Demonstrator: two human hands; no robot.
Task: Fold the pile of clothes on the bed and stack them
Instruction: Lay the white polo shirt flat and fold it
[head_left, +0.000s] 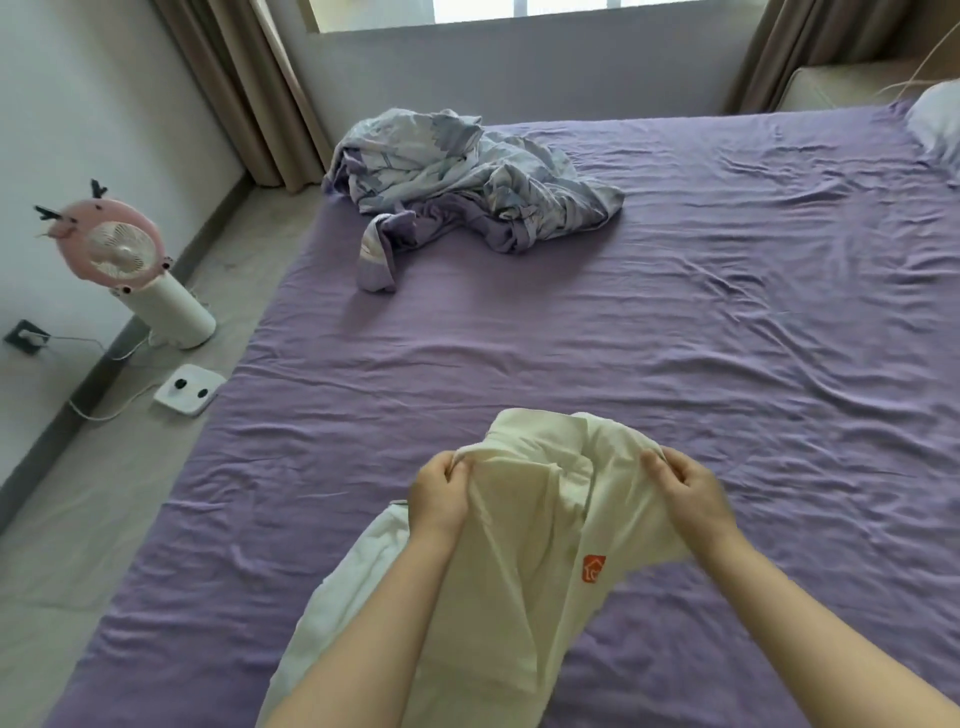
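Both bare forearms extended forward and converging, left hand (439, 496) fingers curled shut in a pinch grip, right hand (685, 491) likewise closed, thumbs uppermost, hands level and apart, both gripping cloth

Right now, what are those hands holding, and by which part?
Both the left hand and right hand pinch the cream shirt at its upper edge, one each side.

The cream shirt (524, 545) is soft matt cloth, the purple bedsheet (623, 338) wrinkled matt fabric, the pink fan (111, 244) smooth plastic.
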